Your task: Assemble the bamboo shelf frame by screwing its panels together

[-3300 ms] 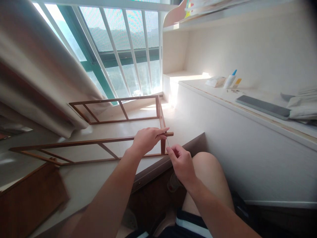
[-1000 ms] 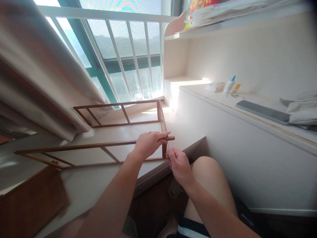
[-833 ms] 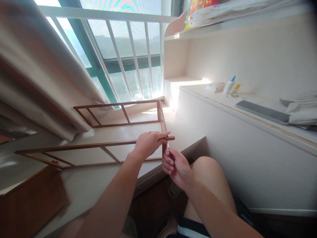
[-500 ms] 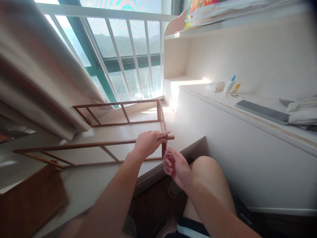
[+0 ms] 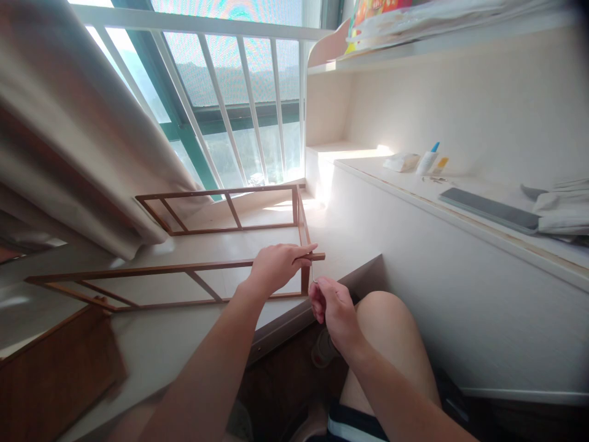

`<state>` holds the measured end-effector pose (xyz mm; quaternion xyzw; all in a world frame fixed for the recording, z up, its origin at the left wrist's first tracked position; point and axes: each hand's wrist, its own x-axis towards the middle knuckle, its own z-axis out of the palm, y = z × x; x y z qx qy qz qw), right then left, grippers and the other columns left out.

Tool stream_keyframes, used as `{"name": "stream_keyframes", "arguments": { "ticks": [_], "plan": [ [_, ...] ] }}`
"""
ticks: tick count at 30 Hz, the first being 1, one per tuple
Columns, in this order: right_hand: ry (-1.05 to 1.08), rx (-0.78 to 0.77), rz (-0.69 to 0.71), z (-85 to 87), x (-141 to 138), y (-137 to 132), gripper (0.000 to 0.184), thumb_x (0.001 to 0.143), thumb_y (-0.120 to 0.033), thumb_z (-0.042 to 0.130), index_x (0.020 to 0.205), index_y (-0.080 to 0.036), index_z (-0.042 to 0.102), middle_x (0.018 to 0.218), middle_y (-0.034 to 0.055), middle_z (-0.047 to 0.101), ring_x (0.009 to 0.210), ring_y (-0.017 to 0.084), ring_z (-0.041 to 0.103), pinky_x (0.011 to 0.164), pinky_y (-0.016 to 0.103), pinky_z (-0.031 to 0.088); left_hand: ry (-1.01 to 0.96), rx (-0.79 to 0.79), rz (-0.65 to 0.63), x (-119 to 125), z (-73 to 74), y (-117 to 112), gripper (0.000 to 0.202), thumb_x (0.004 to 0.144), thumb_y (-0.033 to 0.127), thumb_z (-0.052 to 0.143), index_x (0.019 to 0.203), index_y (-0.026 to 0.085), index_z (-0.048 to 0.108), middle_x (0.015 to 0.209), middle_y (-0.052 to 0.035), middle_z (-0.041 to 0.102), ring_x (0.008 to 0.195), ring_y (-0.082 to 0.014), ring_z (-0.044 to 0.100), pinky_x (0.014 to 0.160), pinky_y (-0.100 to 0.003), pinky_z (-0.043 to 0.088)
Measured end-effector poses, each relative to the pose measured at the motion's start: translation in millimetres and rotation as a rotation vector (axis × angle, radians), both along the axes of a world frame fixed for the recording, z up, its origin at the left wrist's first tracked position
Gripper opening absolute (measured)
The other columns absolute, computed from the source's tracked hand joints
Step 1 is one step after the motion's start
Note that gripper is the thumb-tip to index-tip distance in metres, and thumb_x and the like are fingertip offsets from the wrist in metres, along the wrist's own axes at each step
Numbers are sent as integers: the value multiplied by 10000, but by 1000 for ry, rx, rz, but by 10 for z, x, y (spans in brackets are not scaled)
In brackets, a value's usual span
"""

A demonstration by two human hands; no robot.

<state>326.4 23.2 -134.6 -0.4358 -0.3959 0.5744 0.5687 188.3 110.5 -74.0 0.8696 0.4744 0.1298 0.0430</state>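
Note:
A brown wooden frame (image 5: 197, 265) of thin bars stands on the pale surface in front of me. My left hand (image 5: 280, 265) grips its near top bar at the right-hand corner, fingers over the wood and the index finger stretched along it. Just below that corner, my right hand (image 5: 332, 304) is closed on the end of a thin metal hex key (image 5: 313, 271). The key's shaft rises to the underside of the bar; its tip is hidden by the wood and my left fingers.
A brown wooden panel (image 5: 64, 368) lies at the lower left, by the curtain (image 5: 83, 135). On the white counter at right are a small white bottle with a blue tip (image 5: 427, 161), small metal pieces (image 5: 435, 179) and a dark phone-like slab (image 5: 490, 210). White railings (image 5: 251, 104) guard the window.
My right hand has turned at the wrist and shifted slightly down and right, with the hex key turning in it. My left hand and the frame stay nearly the same.

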Motion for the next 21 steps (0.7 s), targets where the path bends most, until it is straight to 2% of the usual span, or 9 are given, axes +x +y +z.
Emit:
{"name": "stream_keyframes", "arguments": {
  "ticks": [3,5,7,9,11,13,17,19,21],
  "plan": [
    [538,-168,182,-10,-60,-33,249,905,-350,478,706,-201,481,503,-80,311,413,76,218,392,202,205,-3,-3,-3,-1,4,1,389,930,455,485,1313,516,502,1055,61,729,915,-200,664,646,-260,380],
    [809,-226,287,-13,-69,-52,203,896,-291,495,718,-203,451,520,-87,275,425,74,184,387,181,202,-6,-5,0,4,7,-1,386,929,449,491,1309,514,508,1045,58,731,910,-195,664,654,-259,387],
    [944,-238,325,-22,-70,-65,185,899,-263,502,736,-205,439,529,-88,263,430,75,174,383,168,201,-11,-7,6,12,7,-2,383,928,446,495,1304,512,515,1036,56,732,907,-189,664,658,-257,391],
    [943,-232,339,-41,-76,-70,184,908,-281,504,752,-208,439,527,-88,269,429,76,172,381,168,202,-14,-9,11,17,3,-2,380,929,447,493,1302,513,516,1032,54,733,906,-188,665,658,-257,390],
    [809,-226,325,-71,-84,-71,198,918,-346,496,776,-218,449,518,-90,287,420,80,168,378,182,196,-18,-6,11,17,-4,-1,376,931,450,488,1302,510,519,1036,51,734,913,-193,667,656,-259,388],
    [556,-182,202,-103,-78,-72,264,930,-444,471,779,-229,441,512,-89,313,410,86,184,377,201,185,-21,0,5,13,-11,1,373,934,452,482,1300,510,519,1046,54,734,923,-199,668,654,-264,385],
    [-217,104,-164,-126,22,-62,355,879,-514,565,723,-228,424,555,-68,372,480,103,300,463,229,245,-20,11,7,7,-15,0,364,933,462,475,1290,518,524,1050,64,732,916,-205,668,637,-268,376],
    [-592,231,-218,-103,96,-41,355,867,-482,597,684,-221,444,563,-52,403,527,116,349,531,246,271,-18,3,16,10,-8,-4,362,931,462,478,1286,514,532,1042,59,734,909,-203,668,630,-265,375],
    [-836,284,-235,-65,153,-12,362,915,-459,524,653,-218,457,555,-35,434,540,131,383,565,262,273,-19,-9,22,16,1,-8,363,929,454,486,1284,507,539,1035,54,736,913,-201,667,635,-264,381]
  ]
}}
